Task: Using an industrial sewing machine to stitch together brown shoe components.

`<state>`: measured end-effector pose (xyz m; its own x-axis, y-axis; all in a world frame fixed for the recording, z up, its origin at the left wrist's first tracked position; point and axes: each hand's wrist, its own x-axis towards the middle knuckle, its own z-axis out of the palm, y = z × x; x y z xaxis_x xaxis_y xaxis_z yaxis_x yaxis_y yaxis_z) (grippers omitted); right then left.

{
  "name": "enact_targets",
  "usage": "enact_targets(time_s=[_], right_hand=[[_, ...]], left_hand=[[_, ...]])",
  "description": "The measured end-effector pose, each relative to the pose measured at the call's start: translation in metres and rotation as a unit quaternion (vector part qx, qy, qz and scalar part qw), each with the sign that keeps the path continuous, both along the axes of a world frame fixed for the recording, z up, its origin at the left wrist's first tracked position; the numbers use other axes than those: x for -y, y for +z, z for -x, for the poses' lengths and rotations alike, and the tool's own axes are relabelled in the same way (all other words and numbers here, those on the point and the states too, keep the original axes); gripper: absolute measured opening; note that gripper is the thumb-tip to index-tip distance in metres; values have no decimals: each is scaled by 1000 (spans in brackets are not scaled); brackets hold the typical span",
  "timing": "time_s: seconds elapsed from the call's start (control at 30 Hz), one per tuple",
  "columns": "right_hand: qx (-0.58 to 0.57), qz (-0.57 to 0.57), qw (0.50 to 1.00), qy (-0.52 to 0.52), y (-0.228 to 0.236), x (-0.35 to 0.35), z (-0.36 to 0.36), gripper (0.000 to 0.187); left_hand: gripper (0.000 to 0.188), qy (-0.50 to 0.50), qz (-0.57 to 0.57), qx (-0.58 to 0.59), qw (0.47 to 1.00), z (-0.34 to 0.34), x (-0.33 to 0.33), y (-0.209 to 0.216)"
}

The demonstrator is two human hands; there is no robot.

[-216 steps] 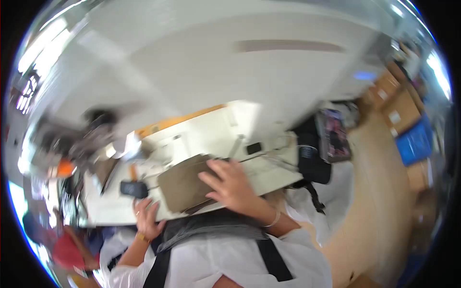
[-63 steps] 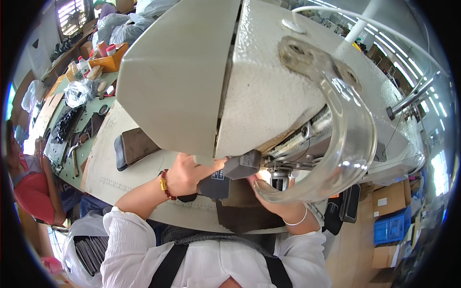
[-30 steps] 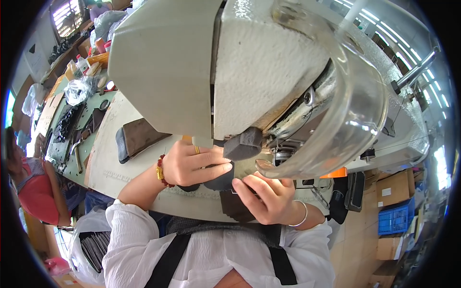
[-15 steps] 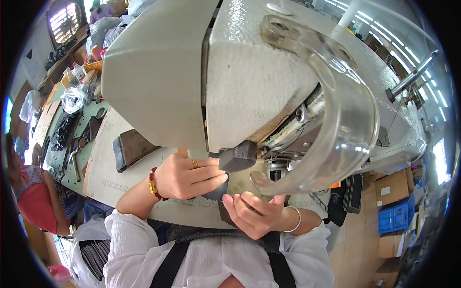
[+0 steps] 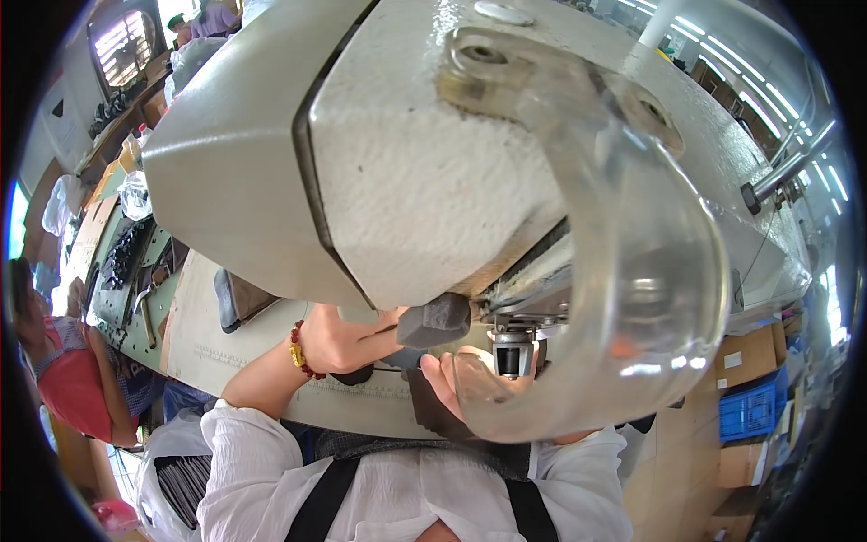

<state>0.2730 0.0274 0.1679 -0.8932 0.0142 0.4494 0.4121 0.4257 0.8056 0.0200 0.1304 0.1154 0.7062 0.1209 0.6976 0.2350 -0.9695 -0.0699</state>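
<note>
The pale grey head of a sewing machine [image 5: 433,181] fills the upper middle, with a curved clear guard [image 5: 650,298] on its right side. My left hand [image 5: 339,343] lies below the machine head, its fingers bent together over a dark piece of material [image 5: 433,406]; a dark grey block [image 5: 435,321] hides its fingertips. Just right of that is my right hand [image 5: 442,379], thumb and fingers at the same piece. The guard blurs and covers much of this hand. Close by, the metal presser parts [image 5: 512,352] show through the guard under a lamp's glow.
A brown piece with a grey edge [image 5: 242,301] rests left of the machine on the pale worktop [image 5: 203,334]. Tools and dark scraps lie on a green table [image 5: 108,312] further left, where a person in red [image 5: 72,379] sits. At right stand a blue crate [image 5: 748,411] and cartons.
The machine looms larger and further left in view. My right hand has gone from plain sight to mostly behind the guard, and my left fingers are now more hidden by the grey block.
</note>
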Motion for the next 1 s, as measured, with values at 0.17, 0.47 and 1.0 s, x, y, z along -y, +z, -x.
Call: enact_targets(time_s=[0.17, 0.47, 1.0], right_hand=[[227, -239, 938, -113, -17, -10, -3, 38], [401, -420, 780, -236, -79, -25, -10, 37], [117, -224, 945, -209, -53, -26, -18, 39]], left_hand=[[13, 4, 12, 47, 999, 3, -11, -27], [20, 22, 20, 63, 998, 2, -5, -15], [25, -58, -76, 128, 987, -11, -1, 35]])
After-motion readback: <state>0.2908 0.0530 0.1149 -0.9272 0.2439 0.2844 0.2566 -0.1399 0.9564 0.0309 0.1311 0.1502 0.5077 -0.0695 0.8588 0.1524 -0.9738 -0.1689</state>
